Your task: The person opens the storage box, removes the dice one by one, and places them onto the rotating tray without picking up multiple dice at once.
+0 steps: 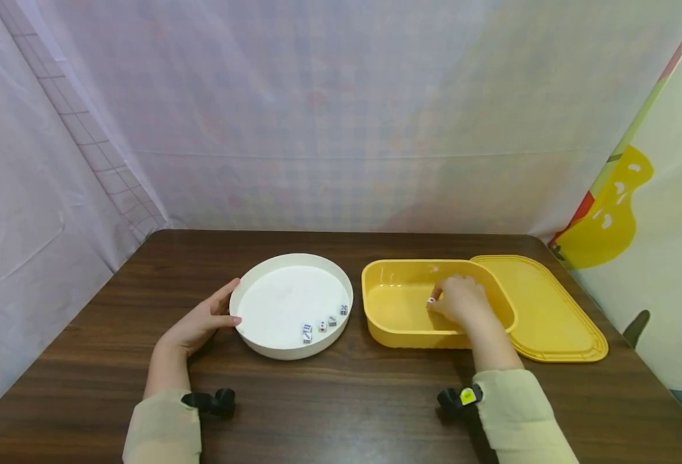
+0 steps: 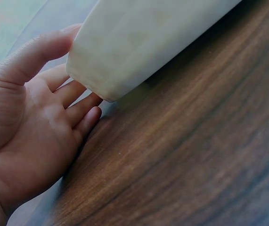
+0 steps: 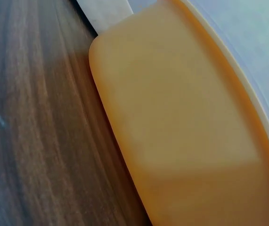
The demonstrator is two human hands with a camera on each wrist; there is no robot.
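Observation:
A white round tray (image 1: 285, 353) holds several white dice (image 1: 322, 327) with dark and blue pips, grouped toward its near right side. My left hand (image 1: 198, 322) touches the tray's left side, thumb and fingers spread along it; in the left wrist view the fingertips of this hand (image 2: 40, 113) meet the tray's wall (image 2: 139, 42). Inside the yellow box (image 1: 416, 339) reaches my right hand (image 1: 463, 299), pinching a white die (image 1: 431, 301) with a red pip between thumb and fingers. In the right wrist view the box wall (image 3: 181, 108) hides nearly all of that hand.
A yellow lid (image 1: 555, 316) lies flat to the right of the box, partly behind it. Tray and box stand side by side on a dark wooden table (image 1: 329, 412), with a narrow gap between them. Pale cloth (image 1: 318, 129) hangs behind the table.

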